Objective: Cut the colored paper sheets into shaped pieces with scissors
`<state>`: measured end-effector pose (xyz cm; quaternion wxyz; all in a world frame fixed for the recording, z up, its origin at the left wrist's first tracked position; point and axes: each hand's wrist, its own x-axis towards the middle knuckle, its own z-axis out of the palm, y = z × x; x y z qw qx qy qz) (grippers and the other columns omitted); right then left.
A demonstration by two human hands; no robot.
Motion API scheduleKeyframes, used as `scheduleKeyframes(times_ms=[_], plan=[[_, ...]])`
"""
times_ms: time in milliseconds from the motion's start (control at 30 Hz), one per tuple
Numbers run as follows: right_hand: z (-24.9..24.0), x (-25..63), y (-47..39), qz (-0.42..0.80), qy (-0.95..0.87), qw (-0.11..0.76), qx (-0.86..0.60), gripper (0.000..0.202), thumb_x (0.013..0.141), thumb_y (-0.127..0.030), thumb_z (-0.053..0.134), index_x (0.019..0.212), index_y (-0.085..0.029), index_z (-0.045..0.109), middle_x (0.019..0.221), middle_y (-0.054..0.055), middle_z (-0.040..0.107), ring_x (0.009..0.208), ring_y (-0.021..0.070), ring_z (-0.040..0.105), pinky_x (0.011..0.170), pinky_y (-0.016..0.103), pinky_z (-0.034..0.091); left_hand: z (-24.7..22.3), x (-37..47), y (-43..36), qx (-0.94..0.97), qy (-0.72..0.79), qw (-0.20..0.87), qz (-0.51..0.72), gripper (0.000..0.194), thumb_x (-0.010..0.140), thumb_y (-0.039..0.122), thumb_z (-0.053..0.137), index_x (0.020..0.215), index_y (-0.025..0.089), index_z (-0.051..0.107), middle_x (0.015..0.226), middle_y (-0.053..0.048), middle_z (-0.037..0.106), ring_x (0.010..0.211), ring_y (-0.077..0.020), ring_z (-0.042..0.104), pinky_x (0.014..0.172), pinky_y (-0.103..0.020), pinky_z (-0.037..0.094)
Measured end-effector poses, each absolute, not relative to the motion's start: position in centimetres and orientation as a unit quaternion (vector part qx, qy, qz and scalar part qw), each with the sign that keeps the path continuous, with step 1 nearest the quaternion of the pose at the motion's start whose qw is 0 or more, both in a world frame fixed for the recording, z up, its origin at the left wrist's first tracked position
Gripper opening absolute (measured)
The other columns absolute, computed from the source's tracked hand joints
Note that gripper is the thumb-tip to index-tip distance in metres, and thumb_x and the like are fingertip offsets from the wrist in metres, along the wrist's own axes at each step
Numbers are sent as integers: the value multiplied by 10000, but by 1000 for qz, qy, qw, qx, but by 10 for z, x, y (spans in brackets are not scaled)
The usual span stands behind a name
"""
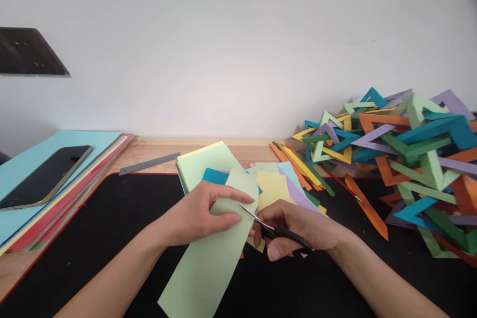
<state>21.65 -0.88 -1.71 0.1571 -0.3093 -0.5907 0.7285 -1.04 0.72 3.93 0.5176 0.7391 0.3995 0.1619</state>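
A long strip of light green paper (208,263) slants across the middle, its upper end curling over. My left hand (203,213) has that paper pinched between thumb and fingers, near the curl. From the right, my right hand (290,228) grips black-handled scissors (276,232), whose metal blades lie on the paper by its right edge, close to my left fingertips. Whether the blades are parted is hard to make out. Behind my hands lie a light green sheet stack (204,159), a blue paper piece (215,176) and yellow paper pieces (272,188).
Folded paper links (406,159) in many colours pile up at the right. Orange and yellow strips (298,164) lie beside them. A metal ruler (149,163) rests near the wall. At left, a phone (44,174) sits on coloured sheets (108,141). A black mat (122,208) covers the table.
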Motion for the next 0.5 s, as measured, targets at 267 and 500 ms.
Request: scheduleKeyframes(times_ms=[267,500], plan=[[-17,216,-9,722,-589,145,-333,396,658,-432,787,862,-121,649,626,-35,514,484,49,400,412,170,265,39,-11,7,733,396,530,159,319,798,210,593,1109,221,663,1144,12,672,1049,-187,601,837,-231,453],[-15,215,-10,729,-579,145,-334,370,656,-408,794,840,-120,653,581,-43,529,427,31,387,386,156,296,40,-11,7,733,397,529,156,314,803,217,593,1109,227,662,1161,17,667,1060,-192,595,833,-227,451]])
